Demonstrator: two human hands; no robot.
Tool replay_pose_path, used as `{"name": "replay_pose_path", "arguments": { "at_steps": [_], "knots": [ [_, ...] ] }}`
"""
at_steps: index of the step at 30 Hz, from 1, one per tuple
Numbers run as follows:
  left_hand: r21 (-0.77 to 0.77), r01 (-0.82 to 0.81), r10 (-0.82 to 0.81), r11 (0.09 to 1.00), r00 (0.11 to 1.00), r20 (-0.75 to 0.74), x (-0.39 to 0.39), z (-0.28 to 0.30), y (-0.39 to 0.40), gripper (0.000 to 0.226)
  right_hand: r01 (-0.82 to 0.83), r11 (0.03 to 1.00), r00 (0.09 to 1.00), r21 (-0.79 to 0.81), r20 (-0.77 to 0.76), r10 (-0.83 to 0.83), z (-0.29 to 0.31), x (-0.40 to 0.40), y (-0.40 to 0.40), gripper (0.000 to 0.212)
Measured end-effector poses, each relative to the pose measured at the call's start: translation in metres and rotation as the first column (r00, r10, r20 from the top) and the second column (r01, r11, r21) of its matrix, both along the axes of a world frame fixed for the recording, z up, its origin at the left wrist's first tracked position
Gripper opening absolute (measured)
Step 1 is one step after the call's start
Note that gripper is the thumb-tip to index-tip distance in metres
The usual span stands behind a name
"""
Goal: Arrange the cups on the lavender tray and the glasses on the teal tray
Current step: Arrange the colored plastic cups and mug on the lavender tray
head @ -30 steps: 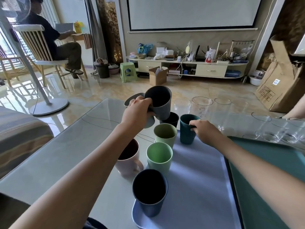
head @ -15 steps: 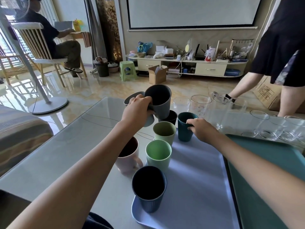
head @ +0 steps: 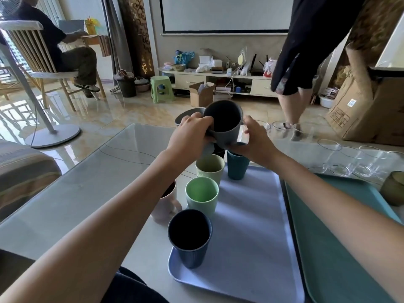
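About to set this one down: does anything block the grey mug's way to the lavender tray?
Under the grey mug stand cups, the teal cup among them. The lavender tray lies bare nearer.

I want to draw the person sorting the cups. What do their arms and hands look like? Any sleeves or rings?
Both forearms are bare, with no sleeves in view. The left hand and right hand show no gloves, rings, watch or bracelets.

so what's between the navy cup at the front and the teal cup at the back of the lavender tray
In the head view, the mint green cup and behind it the pale olive cup stand between the navy cup and the teal cup, along the lavender tray's left side.
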State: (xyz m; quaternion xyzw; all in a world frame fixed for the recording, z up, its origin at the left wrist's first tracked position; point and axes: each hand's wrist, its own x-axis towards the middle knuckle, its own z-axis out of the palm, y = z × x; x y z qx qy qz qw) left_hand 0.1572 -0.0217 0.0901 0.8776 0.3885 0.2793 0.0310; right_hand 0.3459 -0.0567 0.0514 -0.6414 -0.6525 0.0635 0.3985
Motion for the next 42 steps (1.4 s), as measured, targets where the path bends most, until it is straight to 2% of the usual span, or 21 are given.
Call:
{"name": "replay_pose_path", "arguments": {
  "at_steps": [4,6,9,11,17,24,34,39,41,42],
  "knots": [
    [0.032,0.055,-0.053,0.998,0.998,-0.045,0.012,0.001,-0.014,0.027,-0.041,0.998,0.980,0.056,-0.194,0.051,0.004,-0.008,-0.022,0.071],
    [-0.004,0.093,-0.093,0.996,0.996,-0.001,0.015,0.000,-0.017,0.033,-0.017,0.999,0.968,0.045,-0.248,0.027,0.001,-0.005,-0.032,0.068],
    [-0.094,0.135,-0.126,0.986,0.987,0.095,0.017,0.004,-0.025,0.074,0.056,0.995,0.954,-0.081,-0.289,-0.077,-0.016,0.005,-0.049,0.065],
    [-0.123,0.113,-0.099,0.986,0.989,0.114,0.016,0.008,-0.027,0.085,0.092,0.979,0.934,-0.182,-0.325,-0.148,-0.036,0.012,-0.060,0.071],
    [-0.113,0.074,-0.067,0.991,0.996,0.065,0.015,0.003,-0.024,0.054,0.073,0.934,0.905,-0.349,-0.370,-0.208,-0.093,0.010,-0.069,0.068],
    [-0.112,0.068,-0.062,0.991,0.996,0.059,0.011,-0.001,-0.018,0.051,0.090,0.902,0.890,-0.421,-0.372,-0.263,-0.123,0.003,-0.053,0.078],
    [-0.106,0.062,-0.055,0.992,0.996,0.070,0.007,0.001,-0.016,0.048,0.112,0.893,0.887,-0.436,-0.362,-0.288,-0.122,-0.005,-0.045,0.083],
    [-0.095,0.081,-0.074,0.992,0.994,0.076,0.006,-0.001,-0.020,0.048,0.026,0.872,0.862,-0.489,-0.431,-0.268,-0.113,-0.009,-0.054,0.089],
    [-0.091,0.092,-0.088,0.992,0.995,0.055,0.007,-0.003,-0.024,0.049,0.061,0.895,0.846,-0.442,-0.453,-0.281,-0.109,-0.008,-0.063,0.091],
    [-0.088,0.094,-0.090,0.992,0.995,0.049,0.007,-0.004,-0.027,0.050,0.118,0.926,0.841,-0.360,-0.460,-0.286,-0.107,-0.006,-0.068,0.088]
  ]
}}
